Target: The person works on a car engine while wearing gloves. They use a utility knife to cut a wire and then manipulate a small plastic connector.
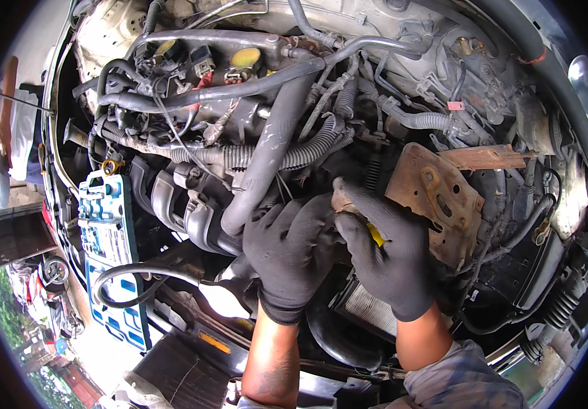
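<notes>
Both my hands wear dark grey gloves and meet low over the middle of a car's engine bay. My left hand (pixel 287 249) is bent with its fingers curled down beside a thick black hose (pixel 277 146); what they grip is hidden. My right hand (pixel 393 249) is closed, thumb and forefinger drawn together close to the left fingers. A small yellow thing (pixel 376 234) shows inside its grip, mostly covered by the glove. To the right of that hand lies a rusty metal plate with holes (pixel 437 194).
A blue tool case (pixel 108 259) stands along the left side of the bay. A black cable (pixel 120 273) loops near a bright white rounded object (pixel 224 298). Ribbed conduit (pixel 307 150) crosses the engine. A pleated filter (pixel 365 307) sits below my hands. Another person's arm (pixel 6 116) shows far left.
</notes>
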{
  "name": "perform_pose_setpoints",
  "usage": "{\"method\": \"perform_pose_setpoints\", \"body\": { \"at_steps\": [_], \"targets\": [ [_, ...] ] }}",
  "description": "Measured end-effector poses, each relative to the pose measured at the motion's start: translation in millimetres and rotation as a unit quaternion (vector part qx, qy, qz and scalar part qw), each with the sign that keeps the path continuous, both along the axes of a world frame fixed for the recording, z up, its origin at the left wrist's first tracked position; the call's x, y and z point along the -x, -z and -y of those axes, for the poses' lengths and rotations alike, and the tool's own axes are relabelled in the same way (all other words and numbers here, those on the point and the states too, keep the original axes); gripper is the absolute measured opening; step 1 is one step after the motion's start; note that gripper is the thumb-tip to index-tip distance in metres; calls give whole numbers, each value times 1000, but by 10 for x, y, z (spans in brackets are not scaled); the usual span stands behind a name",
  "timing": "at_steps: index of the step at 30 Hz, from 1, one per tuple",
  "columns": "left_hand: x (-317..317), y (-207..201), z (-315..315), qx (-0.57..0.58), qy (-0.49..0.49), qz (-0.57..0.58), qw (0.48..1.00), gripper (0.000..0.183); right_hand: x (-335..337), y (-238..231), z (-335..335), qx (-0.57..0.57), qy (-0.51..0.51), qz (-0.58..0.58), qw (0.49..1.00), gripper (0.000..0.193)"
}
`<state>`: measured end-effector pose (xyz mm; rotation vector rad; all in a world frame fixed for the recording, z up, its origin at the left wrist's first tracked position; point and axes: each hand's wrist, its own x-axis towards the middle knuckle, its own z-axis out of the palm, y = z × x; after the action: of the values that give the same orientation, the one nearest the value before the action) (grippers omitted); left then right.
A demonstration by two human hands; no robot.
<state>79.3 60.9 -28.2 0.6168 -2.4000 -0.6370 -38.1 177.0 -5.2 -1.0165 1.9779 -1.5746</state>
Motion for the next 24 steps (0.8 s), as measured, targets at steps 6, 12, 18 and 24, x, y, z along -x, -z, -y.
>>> {"method": "perform_pose_setpoints", "body": {
  "at_steps": [6, 12, 18, 24],
  "targets": [
    [32, -23, -5, -24, 9, -38, 999, 46, -178, -40, -18, 3, 63, 0, 998, 34],
    [-12, -71, -6, -68, 27, -40, 996, 43, -244, -177, -102, -37, 64, -67, 995, 36],
    [-16, -103, 41, -80, 7, -45, 996, 36, 4, -570, -591, 20, 196, 90, 976, 44],
    [-9, -85, 57, -100, 9, -59, 993, 33, -8, -269, -346, 8, 55, 180, 982, 46]
  ]
}}
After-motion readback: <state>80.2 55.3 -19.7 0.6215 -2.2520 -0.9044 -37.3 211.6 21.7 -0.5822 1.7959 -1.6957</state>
